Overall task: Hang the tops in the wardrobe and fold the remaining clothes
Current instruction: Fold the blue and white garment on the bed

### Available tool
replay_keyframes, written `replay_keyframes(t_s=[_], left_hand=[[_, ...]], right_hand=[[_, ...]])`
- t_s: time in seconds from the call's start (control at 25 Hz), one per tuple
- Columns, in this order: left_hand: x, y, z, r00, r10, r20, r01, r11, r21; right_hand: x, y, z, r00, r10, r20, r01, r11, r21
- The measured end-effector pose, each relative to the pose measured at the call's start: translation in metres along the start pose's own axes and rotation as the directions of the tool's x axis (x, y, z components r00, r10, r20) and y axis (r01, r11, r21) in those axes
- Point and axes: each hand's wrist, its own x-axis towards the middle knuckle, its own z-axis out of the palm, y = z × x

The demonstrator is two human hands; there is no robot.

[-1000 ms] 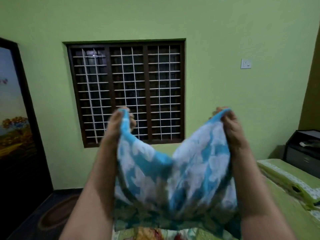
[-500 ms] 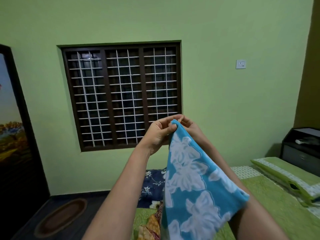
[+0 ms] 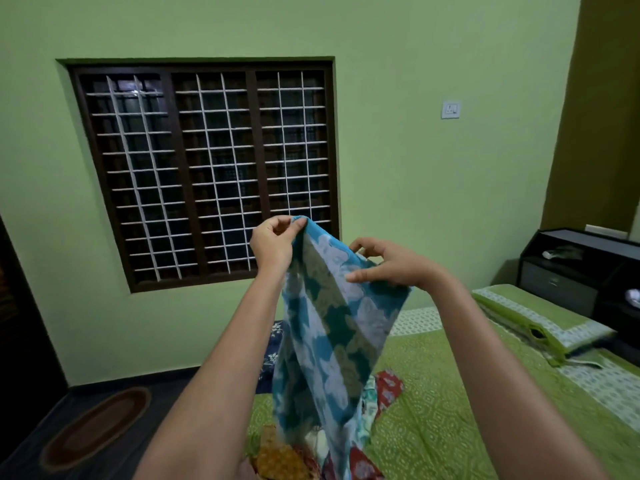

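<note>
A blue cloth with white and green flower print [image 3: 332, 341] hangs in the air in front of me, doubled lengthwise. My left hand [image 3: 273, 242] pinches its top corner between thumb and fingers. My right hand [image 3: 391, 263] is lower and to the right, fingers spread along the cloth's folded upper edge with the thumb on the front; whether the fingers curl behind it is hard to tell. The cloth's lower end reaches down to a pile of colourful clothes [image 3: 381, 393] on the bed.
A green bedspread [image 3: 450, 403] covers the bed at lower right, with a green pillow [image 3: 540, 317] by a dark bedside cabinet [image 3: 571, 271]. A barred window [image 3: 207, 171] is in the green wall ahead. An oval mat [image 3: 93, 427] lies on the dark floor at left.
A second ago both hands held the cloth spread wide. They brought the corners together, and now my right hand has slid down and right along the folded edge.
</note>
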Motion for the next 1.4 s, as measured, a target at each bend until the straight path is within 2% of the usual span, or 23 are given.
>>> replay_keyframes(t_s=[0.12, 0.16, 0.2, 0.24, 0.28, 0.36, 0.48, 0.52, 0.56, 0.64, 0.68, 0.76, 0.88, 0.92, 1.0, 1.08, 1.2, 1.32, 1.4], left_hand=[[0.002, -0.008, -0.004, 0.999, 0.045, -0.011, -0.043, 0.985, 0.165], [0.003, -0.014, -0.007, 0.995, 0.083, 0.047, -0.092, 0.961, 0.261], [0.003, -0.021, -0.011, 0.984, 0.11, 0.142, -0.154, 0.926, 0.346], [0.001, -0.029, -0.014, 0.96, 0.119, 0.255, -0.219, 0.886, 0.41], [-0.004, -0.036, -0.016, 0.925, 0.119, 0.362, -0.288, 0.841, 0.459], [-0.018, -0.049, -0.016, 0.847, 0.119, 0.519, -0.408, 0.772, 0.488], [-0.051, -0.056, -0.006, 0.795, 0.103, 0.598, -0.426, 0.797, 0.429], [-0.064, -0.054, -0.001, 0.787, 0.098, 0.609, -0.419, 0.81, 0.41], [-0.08, -0.051, 0.005, 0.777, 0.094, 0.622, -0.422, 0.812, 0.403], [-0.111, -0.042, 0.021, 0.757, 0.121, 0.642, -0.462, 0.794, 0.395], [-0.127, -0.034, 0.03, 0.751, 0.138, 0.645, -0.474, 0.793, 0.382], [-0.158, -0.016, 0.051, 0.771, 0.146, 0.62, -0.447, 0.817, 0.363], [-0.201, 0.009, 0.081, 0.805, 0.068, 0.589, -0.398, 0.798, 0.452], [-0.215, 0.014, 0.09, 0.803, 0.042, 0.595, -0.39, 0.791, 0.471], [-0.245, 0.021, 0.11, 0.81, -0.031, 0.586, -0.294, 0.843, 0.451], [-0.268, 0.026, 0.129, 0.79, -0.144, 0.596, -0.128, 0.912, 0.39], [-0.284, 0.038, 0.155, 0.76, -0.204, 0.617, -0.021, 0.941, 0.337], [-0.279, 0.038, 0.196, 0.781, -0.197, 0.592, 0.033, 0.96, 0.276], [-0.276, 0.016, 0.236, 0.753, -0.26, 0.605, 0.056, 0.941, 0.334]], right_hand=[[-0.004, 0.031, 0.004, 0.967, 0.25, 0.049, -0.215, 0.904, -0.369], [-0.009, 0.04, 0.002, 0.944, 0.33, -0.024, -0.304, 0.836, -0.457], [-0.014, 0.046, -0.003, 0.917, 0.369, -0.154, -0.392, 0.751, -0.532], [-0.021, 0.05, -0.008, 0.888, 0.357, -0.291, -0.46, 0.665, -0.588], [-0.029, 0.053, -0.012, 0.86, 0.324, -0.394, -0.509, 0.6, -0.617], [-0.046, 0.055, -0.014, 0.818, 0.327, -0.473, -0.572, 0.536, -0.621], [-0.077, 0.056, -0.012, 0.78, 0.341, -0.525, -0.626, 0.415, -0.66], [-0.091, 0.056, -0.015, 0.767, 0.343, -0.543, -0.642, 0.404, -0.651], [-0.109, 0.057, -0.02, 0.765, 0.377, -0.522, -0.644, 0.431, -0.632], [-0.145, 0.06, -0.034, 0.776, 0.499, -0.386, -0.622, 0.497, -0.605], [-0.164, 0.061, -0.042, 0.769, 0.512, -0.381, -0.625, 0.48, -0.616], [-0.201, 0.067, -0.059, 0.759, 0.462, -0.458, -0.642, 0.421, -0.64], [-0.25, 0.075, -0.084, 0.79, 0.532, -0.305, -0.588, 0.516, -0.622], [-0.266, 0.079, -0.092, 0.787, 0.543, -0.292, -0.587, 0.516, -0.624], [-0.299, 0.093, -0.111, 0.81, 0.503, -0.303, -0.57, 0.549, -0.611], [-0.323, 0.111, -0.129, 0.843, 0.449, -0.297, -0.536, 0.654, -0.534], [-0.345, 0.13, -0.154, 0.852, 0.357, -0.382, -0.494, 0.789, -0.365], [-0.337, 0.169, -0.173, 0.744, 0.281, -0.607, -0.477, 0.859, -0.187], [-0.32, 0.217, -0.181, 0.704, 0.316, -0.636, -0.515, 0.844, -0.15]])
